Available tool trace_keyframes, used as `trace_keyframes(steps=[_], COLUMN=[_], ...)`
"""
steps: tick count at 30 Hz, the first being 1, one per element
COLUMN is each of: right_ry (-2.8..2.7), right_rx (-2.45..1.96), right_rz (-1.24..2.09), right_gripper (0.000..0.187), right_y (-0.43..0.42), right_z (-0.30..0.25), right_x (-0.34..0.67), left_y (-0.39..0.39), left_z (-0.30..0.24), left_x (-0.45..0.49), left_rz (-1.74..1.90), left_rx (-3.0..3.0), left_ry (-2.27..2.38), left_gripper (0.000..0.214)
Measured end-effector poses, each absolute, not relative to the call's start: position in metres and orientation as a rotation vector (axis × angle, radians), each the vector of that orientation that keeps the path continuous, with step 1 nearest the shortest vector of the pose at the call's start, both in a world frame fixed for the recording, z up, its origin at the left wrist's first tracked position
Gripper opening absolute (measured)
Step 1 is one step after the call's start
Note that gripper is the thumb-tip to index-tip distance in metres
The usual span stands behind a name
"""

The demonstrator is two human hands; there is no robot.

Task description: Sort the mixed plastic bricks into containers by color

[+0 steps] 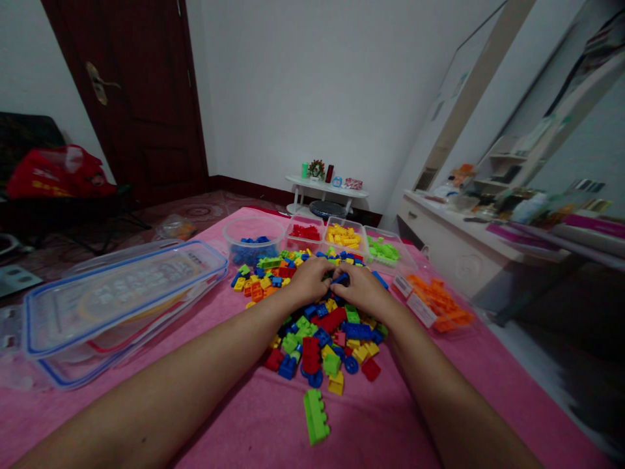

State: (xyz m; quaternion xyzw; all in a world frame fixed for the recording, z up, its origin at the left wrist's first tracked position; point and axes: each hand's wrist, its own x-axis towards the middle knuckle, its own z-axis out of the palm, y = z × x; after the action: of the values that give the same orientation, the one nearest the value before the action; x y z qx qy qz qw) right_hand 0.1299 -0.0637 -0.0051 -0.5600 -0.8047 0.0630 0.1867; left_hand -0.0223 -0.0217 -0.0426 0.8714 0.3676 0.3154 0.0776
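My left hand [312, 280] and my right hand [362, 286] meet above a heap of toy building bricks [332, 319]. A blue building brick [340, 279] shows between the fingers of my right hand. The fingers of my left hand are curled closed right beside it; what they grip is hidden. The heap mixes red, blue, yellow, green and orange bricks. Nearer to me, a long light-green brick [316, 417] lies apart on the pink cloth [381, 423].
Behind the heap stand a round tub of blue bricks [254, 236] and boxes of red bricks [305, 232], yellow bricks [344, 236] and green bricks [383, 250]. A box of orange bricks [442, 303] is at right. Blue-rimmed lids [127, 293] lie stacked at left.
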Motion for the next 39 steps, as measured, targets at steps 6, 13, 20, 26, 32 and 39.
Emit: trace_keyframes(steps=[6, 13, 20, 26, 32, 39], right_ry=[-2.267, -2.268, -2.269, -2.271, -2.266, -2.276], right_rx=[-1.571, -1.574, -1.581, -1.576, -1.582, -1.582], right_rz=[0.177, 0.183, 0.183, 0.187, 0.184, 0.186], right_gripper=[0.012, 0.012, 0.013, 0.012, 0.012, 0.012], right_y=[-0.0635, -0.0638, -0.0647, -0.065, -0.0642, -0.0636], right_z=[-0.0051, -0.0046, -0.0037, -0.0033, -0.0043, -0.0041], right_x=[0.13, 0.13, 0.1292, 0.1294, 0.1299, 0.1292], left_y=[-0.0208, -0.0219, -0.022, -0.0211, -0.0218, -0.0219], left_z=[-0.0424, -0.042, -0.0416, -0.0422, -0.0423, -0.0424], left_x=[-0.0216, -0.0226, -0.0223, -0.0222, -0.0227, -0.0221], left_rz=[0.925, 0.926, 0.949, 0.936, 0.933, 0.942], left_rx=[2.614, 2.617, 2.615, 2.61, 2.631, 2.617], left_ry=[1.113, 1.11, 1.099, 1.11, 1.121, 1.127], left_gripper=[0.022, 0.023, 0.021, 0.022, 0.02, 0.021])
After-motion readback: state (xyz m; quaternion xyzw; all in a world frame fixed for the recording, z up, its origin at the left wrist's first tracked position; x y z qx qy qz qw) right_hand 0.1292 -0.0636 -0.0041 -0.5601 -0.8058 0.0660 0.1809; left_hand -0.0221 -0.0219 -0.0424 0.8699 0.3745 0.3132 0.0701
